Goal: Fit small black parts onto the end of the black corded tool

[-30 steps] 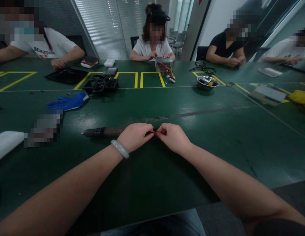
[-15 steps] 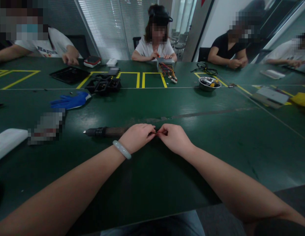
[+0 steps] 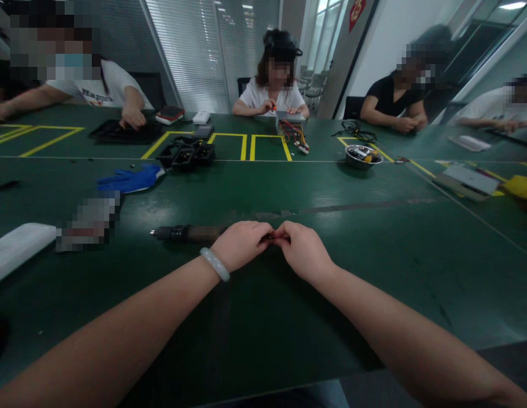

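My left hand (image 3: 243, 243), with a pale bangle (image 3: 215, 264) on its wrist, is closed in a pinch above the green table (image 3: 255, 328). Fingertip to fingertip with it, my right hand (image 3: 306, 249) is pinched too. Something small and dark sits between the fingertips, mostly hidden, and I cannot make out its kind. Just behind my left hand lies an electric screwdriver (image 3: 191, 233), its bit pointing left; the hand covers its right end.
To the left are a blue glove (image 3: 131, 179) and a white case (image 3: 23, 246). Farther back stand black trays (image 3: 186, 154), a metal bowl (image 3: 364, 157) of small parts and a grey box with coloured wires (image 3: 292, 123). Several people sit across the table.
The view has tilted up slightly, so everything sits lower. My fingertips have drawn closer together, covering more of the small thing. The person at far left has moved a hand over a black tray.
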The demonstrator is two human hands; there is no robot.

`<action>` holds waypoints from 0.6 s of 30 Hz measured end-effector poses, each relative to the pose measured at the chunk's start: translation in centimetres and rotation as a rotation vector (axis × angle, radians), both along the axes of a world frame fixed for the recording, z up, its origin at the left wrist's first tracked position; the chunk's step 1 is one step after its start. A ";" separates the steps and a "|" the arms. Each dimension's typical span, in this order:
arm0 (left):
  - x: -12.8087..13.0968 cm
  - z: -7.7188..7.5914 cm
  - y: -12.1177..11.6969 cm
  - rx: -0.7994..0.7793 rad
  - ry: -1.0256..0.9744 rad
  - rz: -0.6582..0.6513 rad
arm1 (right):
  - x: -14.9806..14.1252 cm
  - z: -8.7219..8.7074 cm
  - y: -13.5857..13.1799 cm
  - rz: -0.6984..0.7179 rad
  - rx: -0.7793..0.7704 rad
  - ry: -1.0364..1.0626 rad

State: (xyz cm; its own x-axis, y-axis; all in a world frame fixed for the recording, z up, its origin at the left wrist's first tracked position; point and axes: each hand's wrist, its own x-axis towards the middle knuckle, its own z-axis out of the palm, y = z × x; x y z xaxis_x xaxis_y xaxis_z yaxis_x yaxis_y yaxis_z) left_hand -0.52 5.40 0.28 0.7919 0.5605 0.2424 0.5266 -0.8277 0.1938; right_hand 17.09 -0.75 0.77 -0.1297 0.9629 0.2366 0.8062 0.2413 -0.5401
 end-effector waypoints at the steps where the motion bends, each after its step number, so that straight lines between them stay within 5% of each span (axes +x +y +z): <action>1: 0.0 0.0 0.0 -0.001 -0.001 -0.008 | 0.0 0.1 0.0 0.004 0.008 -0.007; 18: -0.1 -0.1 0.2 -0.032 -0.051 0.012 | 1.4 1.0 0.1 0.008 -0.136 -0.179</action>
